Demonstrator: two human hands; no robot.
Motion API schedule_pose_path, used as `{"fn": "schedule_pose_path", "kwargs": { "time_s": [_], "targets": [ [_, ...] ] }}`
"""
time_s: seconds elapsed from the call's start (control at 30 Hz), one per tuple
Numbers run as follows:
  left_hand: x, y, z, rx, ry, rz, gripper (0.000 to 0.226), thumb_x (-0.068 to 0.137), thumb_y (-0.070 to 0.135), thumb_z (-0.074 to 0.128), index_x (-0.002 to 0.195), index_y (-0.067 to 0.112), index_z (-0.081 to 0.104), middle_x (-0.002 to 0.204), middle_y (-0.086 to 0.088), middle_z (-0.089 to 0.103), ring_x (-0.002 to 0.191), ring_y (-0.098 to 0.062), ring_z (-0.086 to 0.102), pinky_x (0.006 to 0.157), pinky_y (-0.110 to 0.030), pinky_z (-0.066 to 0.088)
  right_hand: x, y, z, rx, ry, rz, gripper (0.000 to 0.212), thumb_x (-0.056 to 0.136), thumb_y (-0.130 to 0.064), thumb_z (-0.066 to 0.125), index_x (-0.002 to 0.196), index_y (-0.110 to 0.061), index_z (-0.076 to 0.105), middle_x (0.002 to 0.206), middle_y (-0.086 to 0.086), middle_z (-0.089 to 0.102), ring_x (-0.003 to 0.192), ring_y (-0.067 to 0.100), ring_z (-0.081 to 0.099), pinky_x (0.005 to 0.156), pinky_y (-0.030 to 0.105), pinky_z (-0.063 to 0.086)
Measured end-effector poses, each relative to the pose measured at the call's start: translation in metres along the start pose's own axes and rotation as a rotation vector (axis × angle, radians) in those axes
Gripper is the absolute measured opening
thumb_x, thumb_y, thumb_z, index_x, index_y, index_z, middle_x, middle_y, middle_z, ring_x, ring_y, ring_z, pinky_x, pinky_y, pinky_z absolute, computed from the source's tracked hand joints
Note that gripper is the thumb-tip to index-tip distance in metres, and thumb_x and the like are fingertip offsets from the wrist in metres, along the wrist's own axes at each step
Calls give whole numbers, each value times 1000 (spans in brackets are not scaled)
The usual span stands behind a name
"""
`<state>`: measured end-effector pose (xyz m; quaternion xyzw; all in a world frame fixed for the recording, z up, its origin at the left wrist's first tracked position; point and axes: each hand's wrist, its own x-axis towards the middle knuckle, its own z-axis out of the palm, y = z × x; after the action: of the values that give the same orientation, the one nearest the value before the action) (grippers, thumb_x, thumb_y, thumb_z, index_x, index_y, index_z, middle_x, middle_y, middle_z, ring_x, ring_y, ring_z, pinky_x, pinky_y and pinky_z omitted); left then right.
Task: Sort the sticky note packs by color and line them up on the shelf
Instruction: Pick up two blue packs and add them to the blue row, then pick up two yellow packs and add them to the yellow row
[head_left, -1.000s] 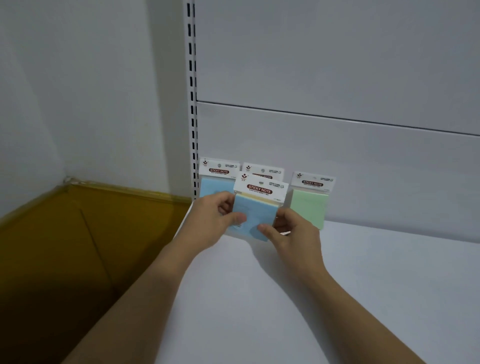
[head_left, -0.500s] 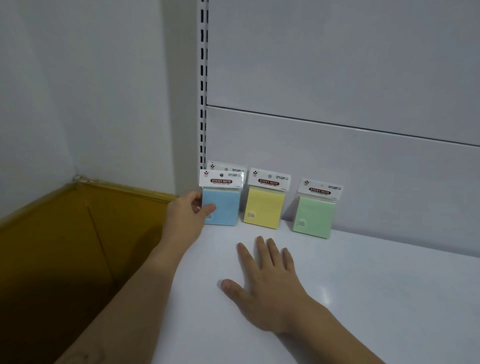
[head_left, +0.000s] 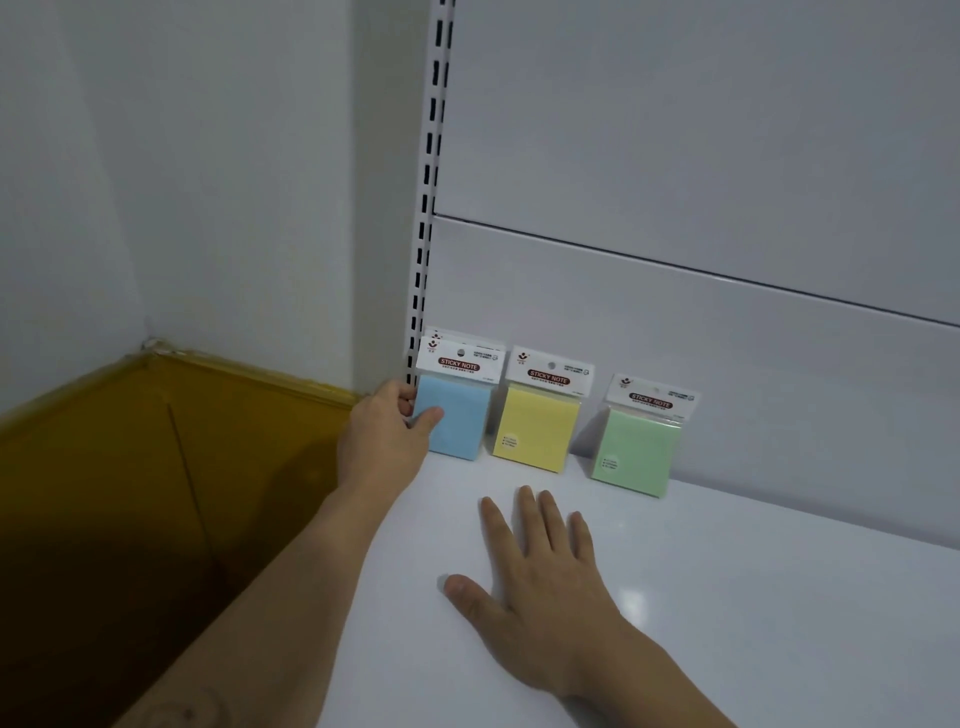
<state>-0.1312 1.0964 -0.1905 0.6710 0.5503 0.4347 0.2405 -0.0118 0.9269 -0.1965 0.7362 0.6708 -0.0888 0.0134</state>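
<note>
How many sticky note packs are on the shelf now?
4: blue pack at left, held by the left hand; rear pack's header peeks behind it; yellow pack next; green pack rightmost. Others may be hidden.

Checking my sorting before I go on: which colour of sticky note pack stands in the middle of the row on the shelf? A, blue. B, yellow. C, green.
B: the yellow pack stands between the blue pack, gripped by the left hand, and the green pack.
</note>
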Motion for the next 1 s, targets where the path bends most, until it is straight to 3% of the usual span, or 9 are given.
{"fn": "schedule_pose_path", "kwargs": {
  "time_s": [0.17,0.3,0.37,0.47,0.57,0.7,0.83,1.0],
  "targets": [
    [0,-1,1,8,-19,-18,35,84,38,68,108,17,54,100,0,62,90,-17,60,61,-26,51,-3,-1,4,1,49,4,90,72,-84,-4,147,-36,-19,157,4,-23,141,21,-31,114,47,-20],
    [2,-1,-3,-21,20,-26,45,80,36,72,112,15,48,109,-5,59,92,-16,54,55,-18,38,-4,-3,3,17,64,19,89,74,-84,-1,147,-37,-16,158,3,-20,142,19,-29,114,45,-19],
    [1,4,-9,9,80,29,48,79,35,72,113,13,47,113,-7,55,98,-18,49,62,-21,41,-5,-2,2,15,74,26,87,76,-83,4,148,-36,-11,160,5,-15,144,21,-23,115,45,-17],
    [-9,20,-13,65,109,199,45,80,33,70,114,11,50,114,-9,54,104,-24,46,82,-37,46,-7,-2,-2,34,82,34,85,79,-81,11,149,-35,-1,160,8,-7,146,22,-14,116,46,-11],
    [-28,42,-12,70,18,455,37,81,32,67,111,15,55,109,-4,57,101,-22,48,84,-40,45,-14,1,-9,66,126,43,84,77,-82,13,147,-34,10,160,8,4,146,21,-5,116,48,-7],
    [-57,67,3,105,-177,752,32,81,38,64,108,21,60,106,4,61,102,-21,53,84,-38,42,-44,44,-15,28,165,220,93,68,-85,5,149,-38,3,161,1,-4,147,18,-10,116,50,-9],
    [-81,86,28,237,-396,846,46,84,56,51,121,29,54,121,9,57,116,-15,45,92,-34,32,-85,107,-24,8,98,464,89,76,-82,12,150,-35,1,161,1,-4,147,20,-9,117,51,-7],
    [-90,107,46,362,-491,895,59,84,66,39,132,31,43,130,11,52,123,-13,41,97,-33,29,-128,159,-32,-17,177,614,86,79,-80,16,151,-34,3,161,1,-2,148,20,-5,117,52,-4]
  ]
}}
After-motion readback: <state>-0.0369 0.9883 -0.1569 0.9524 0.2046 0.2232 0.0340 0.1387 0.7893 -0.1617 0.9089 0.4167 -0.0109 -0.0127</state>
